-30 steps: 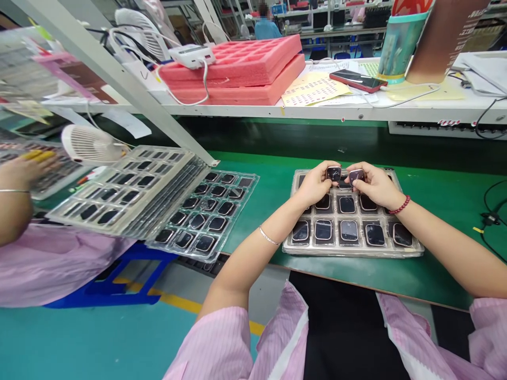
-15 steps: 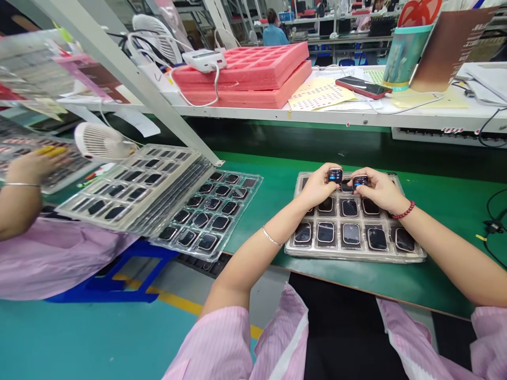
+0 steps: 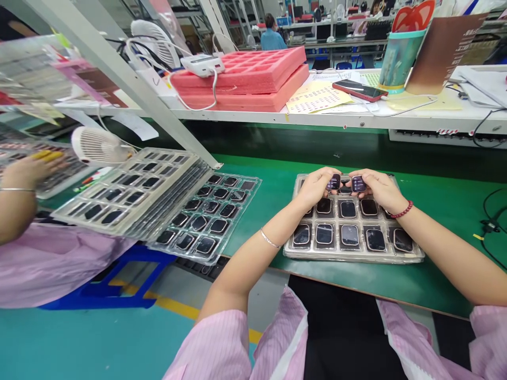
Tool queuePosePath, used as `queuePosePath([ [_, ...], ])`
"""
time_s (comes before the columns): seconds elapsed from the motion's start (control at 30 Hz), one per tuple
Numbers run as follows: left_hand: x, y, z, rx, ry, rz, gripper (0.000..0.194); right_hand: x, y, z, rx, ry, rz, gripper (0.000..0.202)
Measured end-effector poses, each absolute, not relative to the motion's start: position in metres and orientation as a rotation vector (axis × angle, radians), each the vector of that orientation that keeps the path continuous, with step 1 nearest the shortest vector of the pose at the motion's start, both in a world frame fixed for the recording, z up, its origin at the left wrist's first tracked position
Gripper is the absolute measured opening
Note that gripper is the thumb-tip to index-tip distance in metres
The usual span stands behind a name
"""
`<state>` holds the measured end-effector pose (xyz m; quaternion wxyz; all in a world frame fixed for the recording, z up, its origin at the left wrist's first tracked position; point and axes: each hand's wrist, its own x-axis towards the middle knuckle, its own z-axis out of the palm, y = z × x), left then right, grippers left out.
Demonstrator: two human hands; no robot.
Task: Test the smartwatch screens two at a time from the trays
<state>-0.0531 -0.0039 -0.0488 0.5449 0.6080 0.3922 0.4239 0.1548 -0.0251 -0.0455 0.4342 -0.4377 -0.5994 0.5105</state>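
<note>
Over the back row of a clear plastic tray (image 3: pixel 352 257), my left hand (image 3: pixel 317 186) pinches a smartwatch (image 3: pixel 334 182) with a lit screen. A second lit smartwatch (image 3: pixel 358 184) is between the thumb and fingers of my right hand (image 3: pixel 379 189), close beside the first. Both screens face up toward me and show small text too fine to read. Rows of dark-screened square watches, such as one watch (image 3: pixel 349 235) in the front row, lie in the tray's pockets. My hands partly hide the back row.
Left of the tray lie another tray of watches (image 3: pixel 209 211) and a tilted tray stack (image 3: pixel 130 184). A co-worker's hand (image 3: pixel 29 171) is at far left. Above runs a white shelf (image 3: pixel 253 117) with pink foam (image 3: pixel 245 74) and a phone (image 3: pixel 359 89). Black cables (image 3: pixel 491 226) lie right.
Both watches are still held, but their lit screens look different, with lines of text in place of the earlier display. My hands have shifted slightly, and the view has moved a little.
</note>
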Motion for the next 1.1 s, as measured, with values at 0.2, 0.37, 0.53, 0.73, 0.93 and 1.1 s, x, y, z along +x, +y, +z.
queuePosePath([
  [0.2,-0.0529,-0.005,-0.0479,1.471,0.894,1.027,0.044,0.1541,-0.0257,-0.0452,-1.079,-1.532,1.224,0.038],
  [0.37,-0.0531,-0.0044,-0.0462,1.432,0.935,1.011,0.026,0.155,-0.025,-0.0429,-1.077,-1.434,1.298,0.026],
  [0.53,-0.0531,-0.0037,-0.0486,1.479,0.89,1.041,0.046,0.155,-0.024,-0.0457,-1.073,-1.51,1.236,0.034],
  [0.73,-0.0527,-0.0056,-0.0468,1.524,0.901,1.037,0.045,0.1545,-0.0257,-0.0455,-1.075,-1.56,1.222,0.04],
  [0.93,-0.0519,-0.0074,-0.0429,1.495,0.879,1.022,0.021,0.1545,-0.0265,-0.044,-1.093,-1.526,1.248,0.029],
  [1.1,-0.0502,-0.0094,-0.041,1.49,0.903,1.006,0.019,0.1543,-0.0265,-0.0434,-1.101,-1.532,1.249,0.026],
])
